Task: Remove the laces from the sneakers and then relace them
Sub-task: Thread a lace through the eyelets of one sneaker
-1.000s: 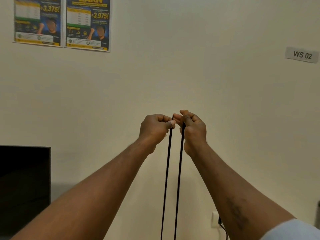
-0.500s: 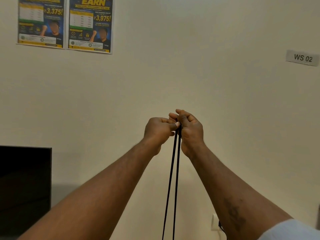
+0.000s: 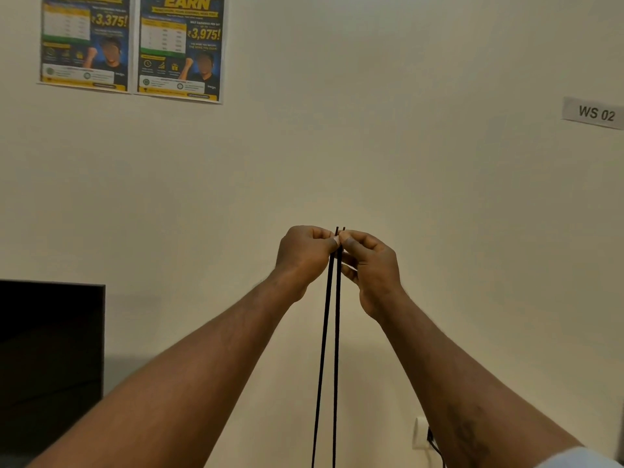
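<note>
Far left, low: dark panel (image 3: 50,366), flat black face, level top edge, against the wall (image 3: 405,163). High above it, left poster (image 3: 84,45) and right poster (image 3: 180,52) hang side by side, blue and yellow. "EARN" is legible on the right one, and the figures 3,375 and 3,975 show.

Centre: both forearms reach up and forward, with the hands raised before the wall and meeting at the fingertips.

Left hand (image 3: 304,256): fingers curled in, thumb and forefinger pinching the lace (image 3: 325,332).

Lace: black, two strands running close and near parallel, straight and taut-looking. They rise from the bottom edge of the frame, between the forearms, into the pinch. Two short tips stand side by side just above the fingers. The lower end is out of frame.

Right hand (image 3: 371,268): thumb and forefinger also pinching the lace, other fingers loosely curled below. The two pinches touch. Which strand sits in which hand cannot be told.

Right of the lace, low: white socket (image 3: 419,434) on the wall, partly behind the right forearm, with a black plug (image 3: 432,437) at it.

Bottom right corner: pale sleeve (image 3: 580,459).

Far right, upper: label (image 3: 594,113) on the wall, reading "WS 02".
</note>
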The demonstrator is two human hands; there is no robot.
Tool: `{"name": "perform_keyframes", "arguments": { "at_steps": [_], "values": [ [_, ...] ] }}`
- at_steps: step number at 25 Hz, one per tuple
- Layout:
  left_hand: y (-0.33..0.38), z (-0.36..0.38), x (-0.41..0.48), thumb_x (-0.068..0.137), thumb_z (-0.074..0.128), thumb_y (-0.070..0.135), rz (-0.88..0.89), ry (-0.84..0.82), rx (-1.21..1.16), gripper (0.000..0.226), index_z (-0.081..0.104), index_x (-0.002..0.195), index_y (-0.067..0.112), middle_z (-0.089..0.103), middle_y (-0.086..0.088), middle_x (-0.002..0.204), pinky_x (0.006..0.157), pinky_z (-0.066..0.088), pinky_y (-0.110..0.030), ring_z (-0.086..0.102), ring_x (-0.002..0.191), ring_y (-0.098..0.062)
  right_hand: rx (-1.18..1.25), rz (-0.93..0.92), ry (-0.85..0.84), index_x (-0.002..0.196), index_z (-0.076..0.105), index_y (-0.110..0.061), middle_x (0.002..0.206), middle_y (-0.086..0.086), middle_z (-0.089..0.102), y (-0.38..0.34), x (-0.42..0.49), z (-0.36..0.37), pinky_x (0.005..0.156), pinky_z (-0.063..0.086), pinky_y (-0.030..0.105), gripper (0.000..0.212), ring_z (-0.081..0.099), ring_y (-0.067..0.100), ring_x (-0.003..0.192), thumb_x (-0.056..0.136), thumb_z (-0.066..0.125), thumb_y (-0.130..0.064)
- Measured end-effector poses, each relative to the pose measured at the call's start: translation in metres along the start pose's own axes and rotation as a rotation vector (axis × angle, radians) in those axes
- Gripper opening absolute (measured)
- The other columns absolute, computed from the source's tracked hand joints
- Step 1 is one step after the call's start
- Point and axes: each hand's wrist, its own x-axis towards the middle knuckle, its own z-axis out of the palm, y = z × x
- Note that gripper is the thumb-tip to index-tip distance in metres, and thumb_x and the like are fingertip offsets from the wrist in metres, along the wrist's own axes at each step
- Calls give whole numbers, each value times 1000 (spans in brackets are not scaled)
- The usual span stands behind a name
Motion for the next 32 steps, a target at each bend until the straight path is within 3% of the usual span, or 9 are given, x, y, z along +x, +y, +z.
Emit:
{"name": "perform_keyframes", "arguments": {
  "at_steps": [6, 12, 22, 32],
  "values": [
    [-1, -6, 9, 95, 75, 24, 4, 99, 97, 10, 80, 87, 19, 76, 8, 91, 73, 53, -26, 69, 91, -9, -114, -1, 82, 104, 77, -16, 107, -2, 79, -6, 9, 2, 81, 49, 33, 12, 73, 15, 104, 101, 69, -24],
    [3, -10, 15, 94, 75, 23, 11, 97, 122, 8, 80, 97, 17, 74, 7, 99, 68, 42, -21, 65, 95, -4, -91, 10, 80, 109, 75, -14, 104, 1, 80, -10, 9, 1, 83, 52, 35, 13, 78, 19, 97, 103, 65, -20],
    [0, -7, 18, 94, 76, 24, -5, 95, 84, 11, 80, 101, 17, 75, 7, 103, 71, 44, -20, 66, 99, -7, -82, -11, 108, 111, 74, -11, 109, 4, 79, -15, 8, -1, 69, 53, 20, 15, 79, 17, 94, 105, 62, -18],
    [0, -8, 14, 95, 75, 26, 16, 92, 90, 8, 80, 93, 19, 75, 10, 97, 75, 47, -23, 66, 96, -4, -110, -15, 96, 109, 74, -11, 107, 4, 80, -15, 5, -1, 79, 52, 30, 15, 79, 17, 93, 104, 63, -20]
  ]
}}
